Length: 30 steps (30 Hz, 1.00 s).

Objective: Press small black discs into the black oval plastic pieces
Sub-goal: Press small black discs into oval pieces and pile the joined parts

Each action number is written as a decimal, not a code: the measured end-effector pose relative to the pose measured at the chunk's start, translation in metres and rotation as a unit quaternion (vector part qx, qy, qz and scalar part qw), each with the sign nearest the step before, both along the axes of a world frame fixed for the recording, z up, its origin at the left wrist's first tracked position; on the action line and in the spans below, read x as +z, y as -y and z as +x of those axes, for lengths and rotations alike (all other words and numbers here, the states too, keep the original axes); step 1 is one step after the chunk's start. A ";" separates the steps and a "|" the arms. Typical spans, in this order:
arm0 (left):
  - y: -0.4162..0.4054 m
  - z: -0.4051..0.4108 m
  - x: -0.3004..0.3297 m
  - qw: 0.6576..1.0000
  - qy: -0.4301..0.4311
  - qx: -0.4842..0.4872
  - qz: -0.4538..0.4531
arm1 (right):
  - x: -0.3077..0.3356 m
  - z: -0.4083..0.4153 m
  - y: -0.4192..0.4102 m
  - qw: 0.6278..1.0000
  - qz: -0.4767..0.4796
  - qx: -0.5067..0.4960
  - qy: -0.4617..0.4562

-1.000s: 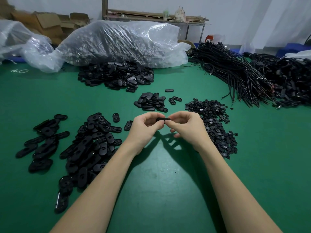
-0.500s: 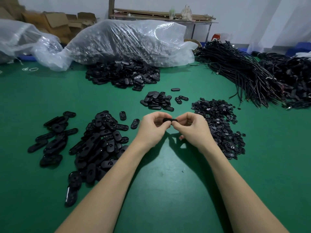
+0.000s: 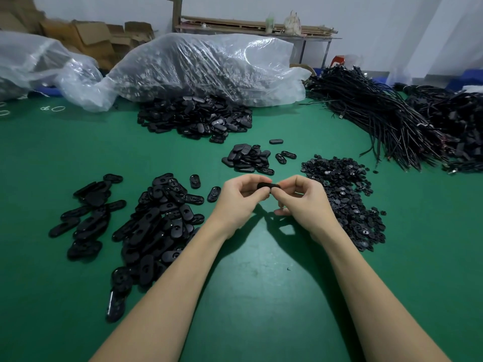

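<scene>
Faintly, perhaps "dO" on green table (image 3: 39, 158).

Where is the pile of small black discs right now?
In the head view, the pile of small black discs lies on the green table just right of the right hand, in front of the bundled black cables.

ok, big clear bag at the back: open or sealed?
Open: the clear bag has oval pieces spilling from its near edge onto the green table.

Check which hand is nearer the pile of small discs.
Right. The right hand sits beside the disc pile; the left hand is across the held oval piece, farther away.
</scene>
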<state>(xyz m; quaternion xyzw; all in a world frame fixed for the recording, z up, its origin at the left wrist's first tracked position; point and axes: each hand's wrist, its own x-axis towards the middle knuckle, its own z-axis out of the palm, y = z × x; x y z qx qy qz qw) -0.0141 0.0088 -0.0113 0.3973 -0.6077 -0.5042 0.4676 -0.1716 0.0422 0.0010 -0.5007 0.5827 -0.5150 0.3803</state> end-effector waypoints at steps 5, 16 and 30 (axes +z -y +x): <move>0.000 0.000 -0.001 1.000 0.005 0.004 -0.007 | -0.001 -0.001 0.000 1.000 -0.004 0.009 0.000; -0.001 -0.003 -0.002 0.999 0.031 0.024 -0.027 | -0.007 0.002 0.000 0.999 -0.008 -0.015 -0.030; 0.000 -0.003 -0.004 0.998 0.039 0.036 -0.042 | -0.013 0.005 0.002 0.999 -0.024 -0.005 0.042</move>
